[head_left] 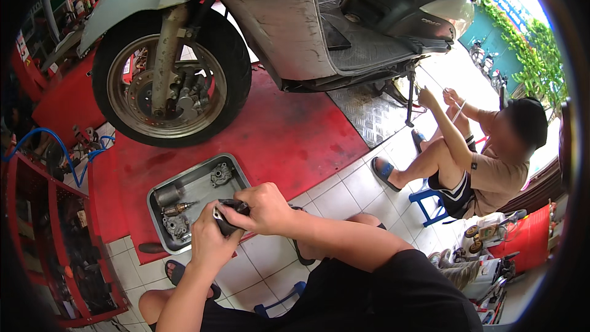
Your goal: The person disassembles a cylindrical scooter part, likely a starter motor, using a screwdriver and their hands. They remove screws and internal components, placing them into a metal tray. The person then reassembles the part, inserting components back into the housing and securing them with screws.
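Observation:
Both hands meet above the near edge of a metal tray (193, 182). My left hand (209, 241) is closed round the lower side of a small dark part with a silvery edge (230, 221); its exact kind cannot be made out. From the right, my right hand (268, 210) grips the same part, its fingers over the top. In the tray lie a metal cylinder (168, 195), a slim shaft-like piece (178, 208) and two cast metal pieces, one at the far right (221, 174) and one near my left hand (177, 227).
A scooter (270, 18) stands on a red platform (289, 126), its front wheel (236, 80) beyond the tray. A dark tool handle (150, 248) lies beside the tray. At right, a co-worker (501, 160) sits on a blue stool (424, 204). Red shelving (67, 252) stands at left.

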{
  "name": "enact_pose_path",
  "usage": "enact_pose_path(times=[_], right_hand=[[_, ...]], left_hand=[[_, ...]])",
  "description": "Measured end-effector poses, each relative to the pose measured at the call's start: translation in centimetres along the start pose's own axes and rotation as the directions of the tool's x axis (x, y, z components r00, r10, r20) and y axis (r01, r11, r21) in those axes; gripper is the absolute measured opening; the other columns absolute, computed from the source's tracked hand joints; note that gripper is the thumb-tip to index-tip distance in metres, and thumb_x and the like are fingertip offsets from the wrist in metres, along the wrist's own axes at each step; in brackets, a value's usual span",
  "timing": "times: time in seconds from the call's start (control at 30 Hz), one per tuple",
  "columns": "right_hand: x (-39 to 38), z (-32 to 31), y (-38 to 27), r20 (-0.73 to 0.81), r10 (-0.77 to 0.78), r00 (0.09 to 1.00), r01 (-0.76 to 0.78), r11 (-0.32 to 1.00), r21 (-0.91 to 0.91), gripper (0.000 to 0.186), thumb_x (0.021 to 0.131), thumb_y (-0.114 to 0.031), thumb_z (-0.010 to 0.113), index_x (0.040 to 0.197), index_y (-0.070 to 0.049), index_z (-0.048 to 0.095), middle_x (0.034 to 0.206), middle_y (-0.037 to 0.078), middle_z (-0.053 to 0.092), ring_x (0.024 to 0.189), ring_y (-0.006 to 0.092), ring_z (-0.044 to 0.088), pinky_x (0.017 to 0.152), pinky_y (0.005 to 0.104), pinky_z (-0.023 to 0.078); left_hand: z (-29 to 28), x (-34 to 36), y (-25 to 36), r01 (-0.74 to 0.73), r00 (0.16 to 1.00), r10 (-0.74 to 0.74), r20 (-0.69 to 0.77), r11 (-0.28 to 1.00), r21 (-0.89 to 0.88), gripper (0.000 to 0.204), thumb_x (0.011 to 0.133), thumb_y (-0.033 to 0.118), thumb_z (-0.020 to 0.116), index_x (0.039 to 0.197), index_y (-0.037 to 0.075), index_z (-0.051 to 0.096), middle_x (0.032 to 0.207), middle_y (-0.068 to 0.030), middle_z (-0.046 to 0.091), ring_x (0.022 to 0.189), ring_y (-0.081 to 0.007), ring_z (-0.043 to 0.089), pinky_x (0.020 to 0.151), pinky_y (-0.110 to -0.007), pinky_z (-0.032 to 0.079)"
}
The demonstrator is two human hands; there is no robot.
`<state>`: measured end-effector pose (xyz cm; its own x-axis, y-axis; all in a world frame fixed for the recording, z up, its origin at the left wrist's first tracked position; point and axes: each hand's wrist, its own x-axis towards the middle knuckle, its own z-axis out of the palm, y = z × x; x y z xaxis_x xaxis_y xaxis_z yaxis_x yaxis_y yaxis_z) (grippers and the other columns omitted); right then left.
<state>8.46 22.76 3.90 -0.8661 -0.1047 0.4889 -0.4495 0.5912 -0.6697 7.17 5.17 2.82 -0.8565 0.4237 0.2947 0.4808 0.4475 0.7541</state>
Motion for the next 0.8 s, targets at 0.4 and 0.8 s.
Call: enact_pose_path(times=[0.4, 0.8], right_hand=[[1.0, -0.5, -0.9, 0.104, 0.053, 0.993, -0.057, 0.998, 0.038, 0.038, 0.083, -0.022, 0.073, 0.058, 0.000, 0.055, 0.051, 0.015, 0.049, 0.043, 0.0334, 0.049, 0.044, 0.0413, 0.040], [0.1, -0.3, -1.0, 0.100, -0.130, 0.987, 0.112, 0.979, 0.169, 0.034, 0.078, -0.007, 0.071, 0.054, -0.004, 0.046, 0.049, 0.009, 0.042, 0.039, 0.0244, 0.038, 0.040, 0.0361, 0.031]], left_hand=[[-2.2, -0.3, 0.7, 0.030, 0.982, -0.054, 0.181, 0.990, 0.135, 0.061, 0.075, 0.034, 0.083, 0.115, -0.002, 0.055, 0.098, -0.0229, 0.070, 0.084, -0.0411, 0.071, 0.072, -0.048, 0.057], [-4.3, -0.6, 1.4, 0.003, 0.928, -0.050, 0.368, 0.992, 0.127, 0.060, 0.078, 0.038, 0.079, 0.114, -0.002, 0.053, 0.093, -0.0205, 0.071, 0.084, -0.0406, 0.071, 0.075, -0.049, 0.056]])
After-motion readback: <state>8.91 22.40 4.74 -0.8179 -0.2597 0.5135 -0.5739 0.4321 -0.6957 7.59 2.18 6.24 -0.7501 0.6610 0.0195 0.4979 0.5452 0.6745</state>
